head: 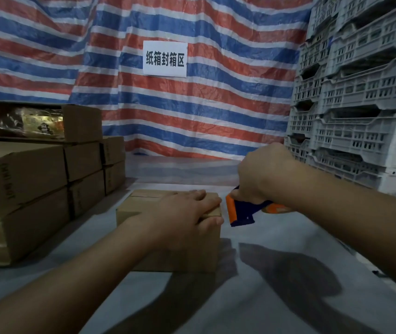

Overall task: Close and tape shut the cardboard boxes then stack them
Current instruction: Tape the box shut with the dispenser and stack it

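Striped tarpaulin point(192, 112) backs the grey desk point(276, 273). Left hand point(187, 213) lies flat, fingers spread, on the cardboard box point(175, 256) at centre, keeping its flaps closed. Right hand point(262, 174) is clenched around the tape dispenser point(240, 210), positioned just beside the box's right edge, probably to begin taping.

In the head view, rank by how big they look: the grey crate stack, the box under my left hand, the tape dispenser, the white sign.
1. grey crate stack
2. box
3. white sign and tape dispenser: too close to rank, with the dispenser partly hidden.
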